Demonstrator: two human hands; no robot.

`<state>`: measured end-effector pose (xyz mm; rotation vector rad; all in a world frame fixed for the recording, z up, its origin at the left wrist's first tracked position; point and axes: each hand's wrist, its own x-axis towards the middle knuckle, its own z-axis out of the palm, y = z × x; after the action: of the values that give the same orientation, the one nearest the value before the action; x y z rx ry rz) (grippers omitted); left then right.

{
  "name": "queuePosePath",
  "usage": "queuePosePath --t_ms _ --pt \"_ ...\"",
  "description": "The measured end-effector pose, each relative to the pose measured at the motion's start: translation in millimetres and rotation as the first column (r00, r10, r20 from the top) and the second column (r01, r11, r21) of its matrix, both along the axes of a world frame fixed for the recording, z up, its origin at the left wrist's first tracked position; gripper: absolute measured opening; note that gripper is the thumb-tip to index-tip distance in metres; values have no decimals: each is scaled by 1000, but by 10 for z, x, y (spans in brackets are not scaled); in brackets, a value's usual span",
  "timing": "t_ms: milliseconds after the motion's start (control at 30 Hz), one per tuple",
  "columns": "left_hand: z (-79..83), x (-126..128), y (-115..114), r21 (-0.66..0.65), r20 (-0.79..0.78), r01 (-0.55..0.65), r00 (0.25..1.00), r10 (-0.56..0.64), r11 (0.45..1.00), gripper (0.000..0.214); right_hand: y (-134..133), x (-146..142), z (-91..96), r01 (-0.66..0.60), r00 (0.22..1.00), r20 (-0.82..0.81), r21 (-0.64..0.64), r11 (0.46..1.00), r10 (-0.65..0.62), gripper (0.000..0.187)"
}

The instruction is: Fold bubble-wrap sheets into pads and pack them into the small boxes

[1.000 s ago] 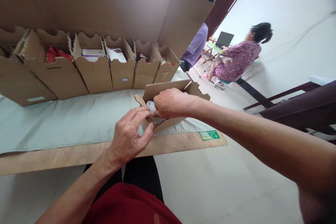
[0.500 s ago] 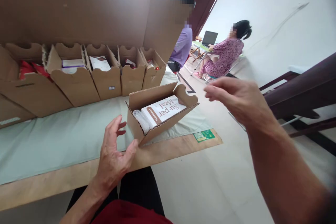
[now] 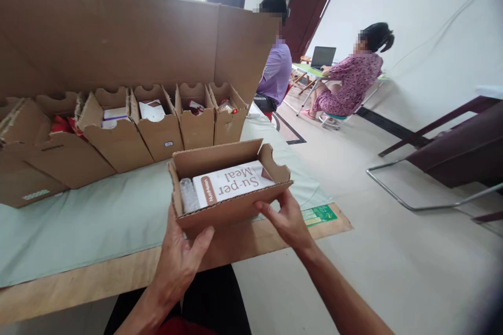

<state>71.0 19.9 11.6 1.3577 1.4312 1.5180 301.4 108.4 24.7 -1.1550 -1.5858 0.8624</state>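
Note:
An open cardboard box is between my two hands near the table's front edge. Inside it lie a white carton printed "Su-per Meal" and, at its left end, a piece of bubble wrap. My left hand grips the box's left end, thumb along the near side and fingers hidden behind the end wall. My right hand holds the right end, thumb on the near wall and the other fingers underneath or behind, out of sight. Whether the box's base touches the table cannot be made out.
Several open cardboard bins with packets and cartons stand in a row behind, before a tall cardboard panel. A pale green cloth covers the table. Two people sit beyond, one by a laptop. A metal-legged chair stands right.
My right hand has come down from the air at right onto the box. My left hand has closed on its left end. The box has turned and shifted slightly toward me.

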Motion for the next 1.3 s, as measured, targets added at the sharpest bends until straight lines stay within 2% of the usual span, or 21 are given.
queuePosePath --t_ms 67,133,233,300,367,467,533,633,700,767,833,900,1000,1067,1200,1300 --pt "14 -250 -178 -69 19 -81 996 82 994 75 -174 -236 53 -16 1000 7 23 1000 16 59" --pt "63 -548 -291 -107 -16 -199 980 198 974 71 -234 -541 124 -84 996 -6 42 996 85 57" --pt "217 -859 -243 -44 -81 -294 954 290 955 67 -137 -890 242 -170 983 -60 81 982 175 57" --pt "294 -863 -126 16 -76 -262 962 263 965 66 -70 -902 277 -153 983 -84 102 983 162 52" --pt "283 -724 -36 40 -37 -169 985 170 985 68 -88 -732 252 -78 994 -64 106 991 85 48" --pt "110 -470 -73 32 32 -13 999 12 999 73 -286 -378 147 66 997 28 99 993 -69 47" --pt "-34 -435 -207 -11 37 19 999 -19 1000 70 -449 -285 78 108 991 71 115 987 -117 49" --pt "-125 -667 -388 -66 -26 -97 995 96 993 59 -535 -503 46 32 995 84 147 989 -45 51" --pt "-49 -876 -392 -36 -44 -197 980 196 980 60 -441 -757 96 -53 997 65 154 987 43 51" --pt "83 -970 -311 23 -35 -237 971 238 971 67 -294 -926 172 -107 994 30 140 984 104 53" --pt "179 -891 -212 65 -24 -222 974 224 973 74 -177 -921 216 -103 994 -12 114 988 105 57" --pt "183 -686 -156 64 -15 -158 987 160 985 78 -123 -754 197 -70 996 -45 74 995 73 62" --pt "55 -358 -209 27 -20 -68 997 69 997 89 -82 -419 103 -67 995 -78 2 998 67 67" --pt "-41 -227 -317 -1 -81 -67 994 67 998 97 14 -299 51 -122 983 -145 -46 991 115 66" --pt "-103 -92 -572 24 -279 -59 958 63 998 103 488 -421 78 -310 899 -354 -96 946 259 67" --pt "-124 14 -743 46 -352 -38 935 52 998 95 872 -606 165 -418 833 -424 -63 906 355 72"
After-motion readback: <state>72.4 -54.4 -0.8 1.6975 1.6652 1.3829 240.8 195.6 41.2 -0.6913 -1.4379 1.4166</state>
